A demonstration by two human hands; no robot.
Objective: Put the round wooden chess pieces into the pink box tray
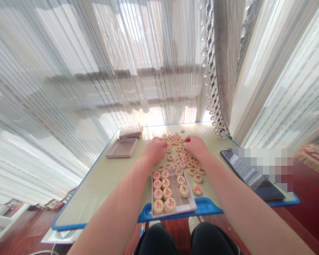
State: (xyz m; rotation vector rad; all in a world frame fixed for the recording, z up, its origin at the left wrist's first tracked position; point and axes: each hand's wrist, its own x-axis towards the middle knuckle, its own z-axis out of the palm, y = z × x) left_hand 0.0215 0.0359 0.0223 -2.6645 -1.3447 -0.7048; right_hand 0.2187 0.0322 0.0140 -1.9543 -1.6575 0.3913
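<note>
Wooden xiangqi pieces (177,160) with red or black characters lie loose in a heap on the table. At the heap's left edge my left hand (156,148) has its fingers curled together, their tips against the pieces; what they hold, if anything, is hidden. Across from it my right hand (196,146) is closed with bent fingers at the right side, and its fingertips hide whatever is in them. Nearest to me, a shallow open box (178,204) holds two columns of red pieces (157,194) on its left and a column of black pieces (184,190) on its right.
A second shallow tray (121,148) lies at the back left, before a stacked packet (130,131). A dark tablet or phone (251,175) rests on the right. The pale table (101,191) has a blue rim; sheer curtains (149,71) hang behind it.
</note>
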